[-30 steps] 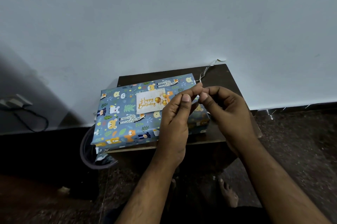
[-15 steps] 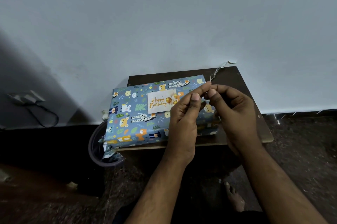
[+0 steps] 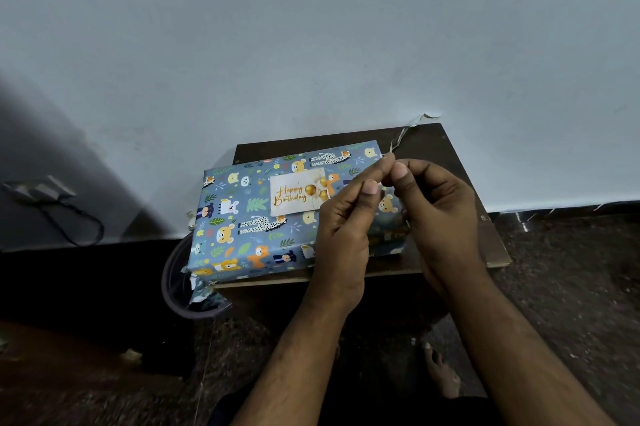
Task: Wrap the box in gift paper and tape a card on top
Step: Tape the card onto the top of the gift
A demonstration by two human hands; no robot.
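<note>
Both hands, left and right, pinch a thin tape strip together just right of the card, whose long axis runs left-right on the wrapped box.

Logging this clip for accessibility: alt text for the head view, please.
Both hands, left hand and right hand, pinch a thin strip above a wrapped box bearing a Happy Birthday card, on a small dark table against a wall.
</note>
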